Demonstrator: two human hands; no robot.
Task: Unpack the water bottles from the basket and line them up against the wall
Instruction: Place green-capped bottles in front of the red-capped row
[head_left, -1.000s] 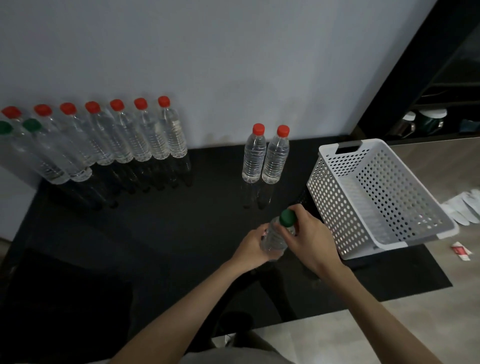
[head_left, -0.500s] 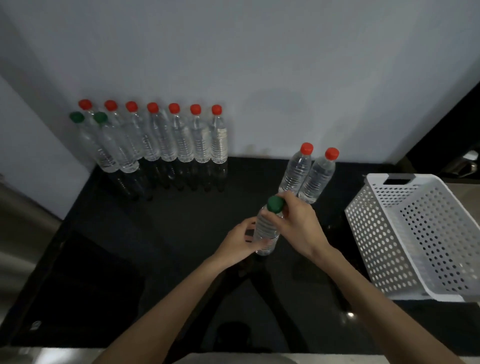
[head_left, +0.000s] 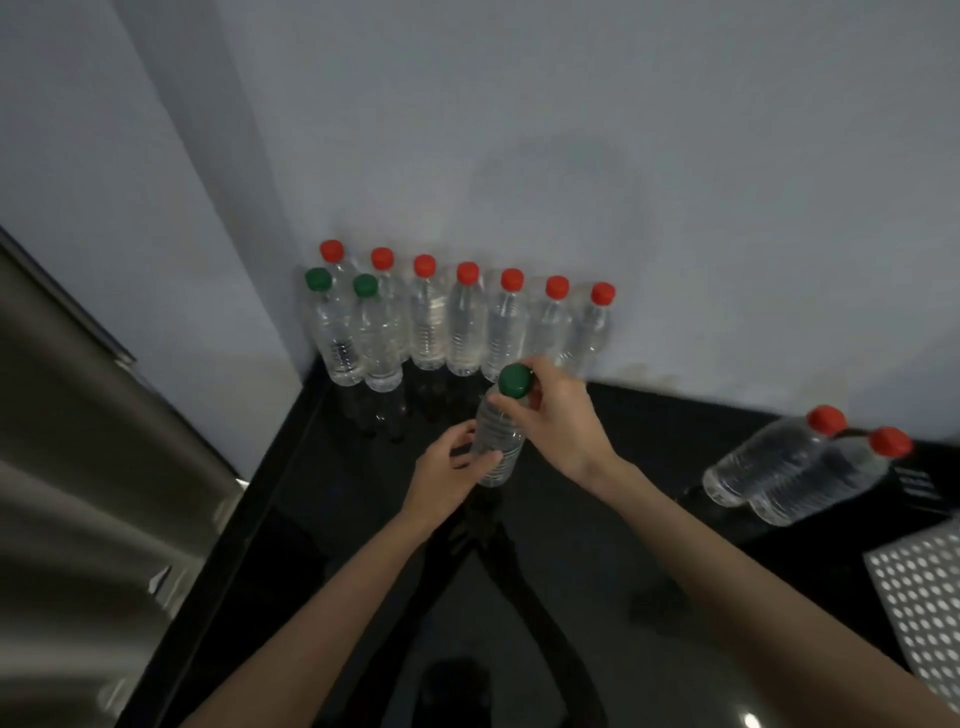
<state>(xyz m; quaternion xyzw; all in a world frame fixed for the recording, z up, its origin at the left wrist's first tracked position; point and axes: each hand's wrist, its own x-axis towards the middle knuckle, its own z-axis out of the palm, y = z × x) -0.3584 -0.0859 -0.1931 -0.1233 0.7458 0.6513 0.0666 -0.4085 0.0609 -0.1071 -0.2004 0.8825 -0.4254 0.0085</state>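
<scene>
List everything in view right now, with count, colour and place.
Row bottles: seven, clear with red caps, side by side against the wall.
Front bottles: two, clear with green caps, in front of the row's left end.
Held bottle: one, clear with a green cap, in both hands, in front of the row.
Side bottles: two, clear with red caps, together at right, apart from the row, near the basket.
Basket: one, white, perforated, only a corner at the right edge.
Counter: one, glossy black, under everything.
Wall: one, pale grey, behind the row.
Panel: one, grey, far left.
Left hand: grips the held bottle's body.
Right hand: grips its cap end.
</scene>
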